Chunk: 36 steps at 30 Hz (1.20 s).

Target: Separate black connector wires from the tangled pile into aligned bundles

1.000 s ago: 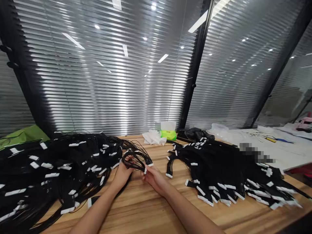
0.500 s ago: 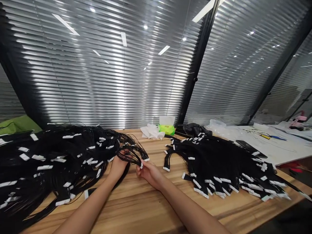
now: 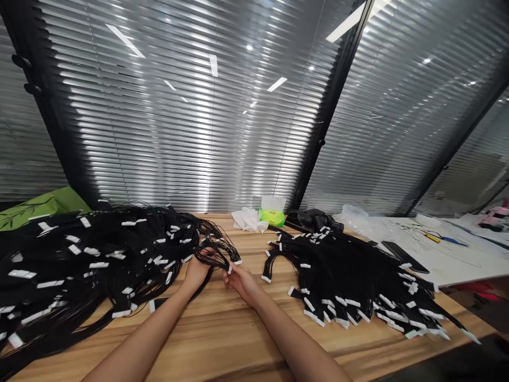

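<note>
In the middle of the wooden table (image 3: 222,339), a looped bundle of thin black wires with white end pieces (image 3: 217,258) is held between both hands. My left hand (image 3: 198,269) is closed around the bundle, its fingers partly hidden behind the loops. With thumb and fingers pinched, my right hand (image 3: 242,281) grips the same wires near a white end. Left of my hands spreads a large tangled heap of black wires (image 3: 107,265) with many white ends. To the right, another pile of black wires (image 3: 345,270) lies more neatly, white ends mostly toward the front edge.
Behind the hands stand a green tissue pack (image 3: 272,217) and crumpled tissues (image 3: 249,219). A black phone-like slab (image 3: 404,257) rests beyond the right pile, near yellow and blue hand tools (image 3: 445,239) on a white tabletop. A green bag (image 3: 51,204) sits at far left; blinds (image 3: 191,132) back the table.
The camera view has turned slightly, so the piles and background sit differently in the picture. Both hands keep their hold on the wire bundle, with little visible movement.
</note>
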Motion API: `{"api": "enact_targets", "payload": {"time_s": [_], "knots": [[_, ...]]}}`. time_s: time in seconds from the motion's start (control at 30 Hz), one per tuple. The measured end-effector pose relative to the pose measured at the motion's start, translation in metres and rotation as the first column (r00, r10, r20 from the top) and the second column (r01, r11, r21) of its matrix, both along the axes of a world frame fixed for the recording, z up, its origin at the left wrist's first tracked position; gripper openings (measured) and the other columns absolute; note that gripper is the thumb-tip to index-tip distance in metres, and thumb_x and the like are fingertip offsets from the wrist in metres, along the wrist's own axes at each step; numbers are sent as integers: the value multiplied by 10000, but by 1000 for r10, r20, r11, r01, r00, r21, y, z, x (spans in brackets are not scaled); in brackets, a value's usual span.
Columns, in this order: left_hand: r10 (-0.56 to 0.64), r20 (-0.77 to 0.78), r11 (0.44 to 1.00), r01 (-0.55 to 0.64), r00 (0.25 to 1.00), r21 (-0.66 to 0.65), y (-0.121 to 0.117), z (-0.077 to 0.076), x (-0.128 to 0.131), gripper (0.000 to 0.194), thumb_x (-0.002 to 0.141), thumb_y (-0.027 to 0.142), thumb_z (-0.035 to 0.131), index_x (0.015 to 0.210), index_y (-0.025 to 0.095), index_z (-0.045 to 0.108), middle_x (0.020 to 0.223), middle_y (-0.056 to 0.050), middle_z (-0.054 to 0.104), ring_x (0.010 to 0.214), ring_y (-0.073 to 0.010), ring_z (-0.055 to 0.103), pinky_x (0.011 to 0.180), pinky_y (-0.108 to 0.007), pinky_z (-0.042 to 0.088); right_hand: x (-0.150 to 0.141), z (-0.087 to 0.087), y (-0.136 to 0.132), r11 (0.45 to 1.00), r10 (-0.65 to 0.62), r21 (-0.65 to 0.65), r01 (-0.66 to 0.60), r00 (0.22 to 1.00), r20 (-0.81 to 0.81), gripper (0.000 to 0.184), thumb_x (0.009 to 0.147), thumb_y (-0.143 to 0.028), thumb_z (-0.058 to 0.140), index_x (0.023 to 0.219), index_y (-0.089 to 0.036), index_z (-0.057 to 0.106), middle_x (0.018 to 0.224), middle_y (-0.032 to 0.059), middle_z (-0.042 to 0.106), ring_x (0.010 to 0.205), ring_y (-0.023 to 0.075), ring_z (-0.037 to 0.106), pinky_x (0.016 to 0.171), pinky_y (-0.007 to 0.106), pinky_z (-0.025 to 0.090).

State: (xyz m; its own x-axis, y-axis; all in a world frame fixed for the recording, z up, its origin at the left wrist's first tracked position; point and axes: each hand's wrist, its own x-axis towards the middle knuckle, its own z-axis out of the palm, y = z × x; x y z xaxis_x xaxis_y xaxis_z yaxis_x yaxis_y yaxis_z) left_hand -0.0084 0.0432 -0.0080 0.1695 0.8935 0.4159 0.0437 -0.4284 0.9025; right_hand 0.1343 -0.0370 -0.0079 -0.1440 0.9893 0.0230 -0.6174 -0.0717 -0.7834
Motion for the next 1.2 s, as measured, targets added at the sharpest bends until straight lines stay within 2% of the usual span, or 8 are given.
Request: {"api": "enact_targets", "payload": {"time_s": [0.17,0.27,0.43,0.53,0.63,0.83,1.07,1.2], "knots": [[46,44,999,-44,998,-29,0,3,-2,229,689,366,586,802,180,658,860,-97,737,824,-250,679,814,-409,549,0,2,0,1000,13,5,-12,999,-37,311,666,-409,797,684,-164,606,632,15,608,554,109,499,543,235,373],[63,26,995,-61,998,-83,1,-1,-4,183,657,345,612,707,173,650,774,-88,734,715,-232,670,710,-370,556,1,4,-2,1000,-4,0,4,995,-97,276,694,-384,778,701,-180,593,639,-2,588,551,108,483,556,242,391],[-22,-1,987,22,1000,-162,1,-8,0,267,601,393,696,715,152,671,755,-86,739,684,-215,682,584,-291,533,5,5,-1,997,-71,4,73,979,-190,226,759,-347,728,708,-192,572,689,-23,565,563,90,465,588,232,414],[-75,-1,984,74,997,-160,1,-9,4,301,592,421,712,720,153,662,793,-91,741,761,-220,697,634,-287,544,7,6,0,996,-81,15,86,975,-208,229,769,-348,720,696,-196,566,698,-27,563,562,86,455,590,229,414],[-76,-8,989,74,997,-126,0,-9,5,287,640,427,671,733,156,651,797,-88,735,720,-206,686,643,-307,546,5,6,0,998,-57,28,64,979,-196,244,758,-351,731,680,-192,563,687,-23,564,563,86,460,593,233,408],[-67,-110,998,66,992,-18,0,-4,4,139,706,295,576,646,182,631,736,-63,716,720,-213,648,714,-355,544,-4,6,-8,998,33,52,-27,991,-129,229,739,-367,748,772,-175,628,642,-1,582,571,111,488,599,252,402],[-189,-255,979,204,948,32,-8,-2,5,199,763,294,491,643,198,618,693,-54,688,681,-205,624,723,-353,540,-6,6,-9,995,92,57,-88,992,-83,214,752,-355,736,755,-170,629,644,13,594,583,121,498,594,256,394],[-183,-286,978,204,941,46,-19,-9,5,143,730,260,507,724,190,631,815,-62,700,863,-228,632,880,-387,507,-4,4,-7,996,80,50,-76,992,-96,207,754,-357,731,759,-182,620,639,-2,574,587,117,490,593,251,395]]}}
